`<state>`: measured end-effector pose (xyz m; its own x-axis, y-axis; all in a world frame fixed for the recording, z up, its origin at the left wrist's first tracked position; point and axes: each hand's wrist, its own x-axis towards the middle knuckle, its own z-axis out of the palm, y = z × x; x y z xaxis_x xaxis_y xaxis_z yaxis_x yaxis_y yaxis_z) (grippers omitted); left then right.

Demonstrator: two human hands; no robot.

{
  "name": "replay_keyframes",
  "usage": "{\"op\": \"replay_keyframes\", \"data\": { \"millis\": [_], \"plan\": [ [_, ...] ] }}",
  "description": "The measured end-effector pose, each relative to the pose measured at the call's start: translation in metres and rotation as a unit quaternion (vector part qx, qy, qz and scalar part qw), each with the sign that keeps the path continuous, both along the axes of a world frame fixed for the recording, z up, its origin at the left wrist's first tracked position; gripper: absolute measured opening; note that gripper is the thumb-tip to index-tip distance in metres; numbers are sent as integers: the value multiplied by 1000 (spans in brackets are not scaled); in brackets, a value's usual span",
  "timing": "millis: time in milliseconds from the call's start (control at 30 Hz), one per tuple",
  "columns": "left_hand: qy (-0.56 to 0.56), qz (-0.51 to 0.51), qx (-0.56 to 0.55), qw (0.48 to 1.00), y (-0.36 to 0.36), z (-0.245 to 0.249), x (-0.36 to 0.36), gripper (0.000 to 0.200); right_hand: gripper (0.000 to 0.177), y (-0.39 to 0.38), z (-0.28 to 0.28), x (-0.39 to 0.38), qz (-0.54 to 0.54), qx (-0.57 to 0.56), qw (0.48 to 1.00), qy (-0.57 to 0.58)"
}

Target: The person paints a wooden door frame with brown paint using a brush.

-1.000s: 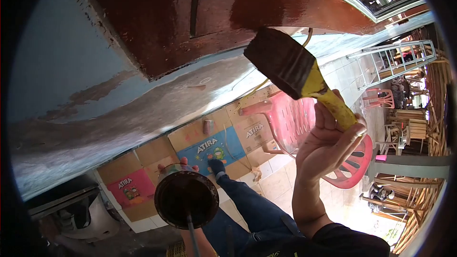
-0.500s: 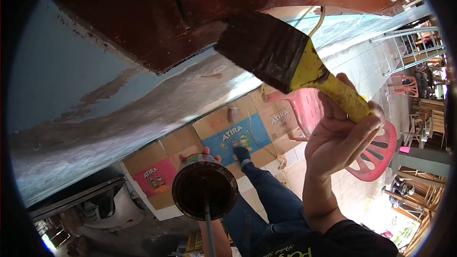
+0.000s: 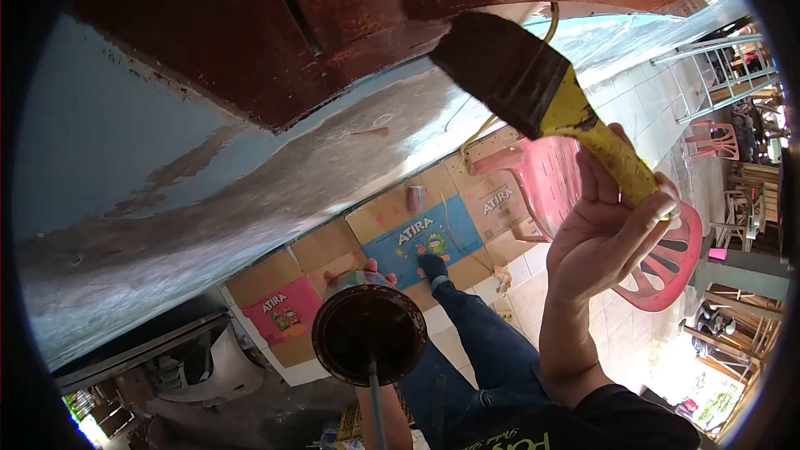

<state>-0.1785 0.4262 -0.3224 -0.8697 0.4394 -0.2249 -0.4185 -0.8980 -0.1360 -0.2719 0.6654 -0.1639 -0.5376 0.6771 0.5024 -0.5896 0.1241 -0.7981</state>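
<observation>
In my right hand (image 3: 604,217) is a wide paintbrush (image 3: 612,158), gripped by its yellow handle. Its bristles are coated in dark brown and point up and left, just below the reddish-brown painted wood surface (image 3: 208,25). My left hand (image 3: 371,271) wraps around a paint can (image 3: 367,279) at chest height, with its fingertips showing over the far side. Dark brown paint (image 3: 362,337) shows inside the can, and a thin grey stick (image 3: 377,404) leans out over the rim towards me.
Flattened cardboard (image 3: 333,254) covers the floor along the blue-grey wall (image 3: 250,192). A pink plastic chair (image 3: 546,183) stands behind my right hand. A small can (image 3: 416,197) sits on the cardboard. Further right are a metal ladder (image 3: 717,75) and stacked wood (image 3: 733,325).
The paintbrush in my right hand has shifted right, away from the wood surface's edge. The can in my left hand appears slightly further right and lower.
</observation>
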Motion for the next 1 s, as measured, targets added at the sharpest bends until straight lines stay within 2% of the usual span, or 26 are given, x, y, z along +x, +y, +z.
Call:
{"op": "replay_keyframes", "data": {
  "millis": [33,100,133,300,333,367,467,500,600,767,833,933,1000],
  "plan": [
    [-21,-45,44,998,-6,-5,-3,61,32,-2,-1,2,18,-7,1000,13],
    [-34,-52,78,995,-4,-2,-6,60,31,-5,-5,1,84,16,995,55],
    [-24,-13,68,997,2,2,-3,60,31,-5,-6,-1,64,19,997,46],
    [20,-48,58,997,-4,-4,-7,59,33,4,-2,-4,-36,-2,999,4],
    [12,-18,44,999,-1,3,-4,60,33,6,-1,-2,-50,-17,999,0],
    [5,-4,37,999,0,7,-5,60,32,6,-1,-1,-43,-35,998,9],
    [-7,2,36,999,0,9,-5,60,32,-2,-4,-3,25,2,999,35],
    [-6,-2,42,999,0,8,-4,61,32,2,-7,-4,13,32,999,31],
    [15,-19,75,997,-1,5,-6,61,30,7,-2,-3,-74,4,997,-12],
    [26,-45,69,996,7,31,-13,58,27,11,3,20,-6,-74,997,12],
    [4,-32,56,998,11,35,-10,56,25,2,1,13,33,-48,998,16],
    [49,-64,100,992,16,37,-17,54,22,5,-6,9,47,15,999,-16],
    [48,-85,120,988,20,44,-23,53,22,3,-4,0,12,-16,1000,12]
  ]
}}
